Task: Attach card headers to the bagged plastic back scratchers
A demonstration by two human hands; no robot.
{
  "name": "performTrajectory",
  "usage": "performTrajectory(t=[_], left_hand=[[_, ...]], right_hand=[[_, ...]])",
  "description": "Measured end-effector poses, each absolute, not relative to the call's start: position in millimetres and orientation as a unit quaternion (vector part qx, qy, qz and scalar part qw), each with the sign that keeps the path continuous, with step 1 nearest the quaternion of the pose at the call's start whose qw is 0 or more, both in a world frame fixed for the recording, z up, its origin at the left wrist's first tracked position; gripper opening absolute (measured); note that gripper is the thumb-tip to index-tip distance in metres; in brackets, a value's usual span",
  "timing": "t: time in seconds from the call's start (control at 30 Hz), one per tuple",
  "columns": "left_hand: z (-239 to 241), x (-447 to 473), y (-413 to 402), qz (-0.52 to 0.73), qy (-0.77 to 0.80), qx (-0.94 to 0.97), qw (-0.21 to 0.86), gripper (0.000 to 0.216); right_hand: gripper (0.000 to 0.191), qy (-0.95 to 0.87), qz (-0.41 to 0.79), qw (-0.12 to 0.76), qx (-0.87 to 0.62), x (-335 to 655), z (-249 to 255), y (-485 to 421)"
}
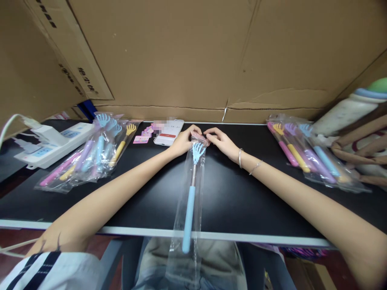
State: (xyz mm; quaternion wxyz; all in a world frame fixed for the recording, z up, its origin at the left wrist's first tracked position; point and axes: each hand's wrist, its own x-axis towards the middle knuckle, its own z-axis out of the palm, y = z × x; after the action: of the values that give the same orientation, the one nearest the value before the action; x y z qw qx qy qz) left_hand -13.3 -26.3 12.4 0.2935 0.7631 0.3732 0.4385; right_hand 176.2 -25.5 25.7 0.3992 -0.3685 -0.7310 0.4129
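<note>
A light blue back scratcher [189,209] lies in a long clear plastic bag [178,241], its claw end pointing away from me and its handle reaching past the table's front edge over my lap. At the bag's far end is a small pink card [199,138]; I cannot tell whether it sits inside or on the bag. My left hand [185,141] is closed on that end from the left, fingers curled over it. From the right, my right hand [225,145] pinches at the card's corner with thumb and fingertips, which are partly blurred.
Several bagged back scratchers lie in a left pile [99,149] and a right pile [299,149]. Small pink cards [141,139] and a phone [167,135] lie behind my left hand. A power strip [57,145] stands far left, a bottle [347,112] far right. Cardboard [181,60] walls the back.
</note>
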Motion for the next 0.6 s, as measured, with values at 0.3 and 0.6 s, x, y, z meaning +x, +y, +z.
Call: performTrajectory(t=[0.3, 0.6], left_hand=[[10, -15, -23, 0.43, 0.378, 0.771, 0.28, 0.033], [11, -13, -22, 0.426, 0.387, 0.763, 0.294, 0.027]], right_hand=[[0.032, -0.692, 0.455, 0.411, -0.38, 174, 22, -26], [0.025, -0.699, 0.395, 0.463, -0.375, 179, 15, -15]])
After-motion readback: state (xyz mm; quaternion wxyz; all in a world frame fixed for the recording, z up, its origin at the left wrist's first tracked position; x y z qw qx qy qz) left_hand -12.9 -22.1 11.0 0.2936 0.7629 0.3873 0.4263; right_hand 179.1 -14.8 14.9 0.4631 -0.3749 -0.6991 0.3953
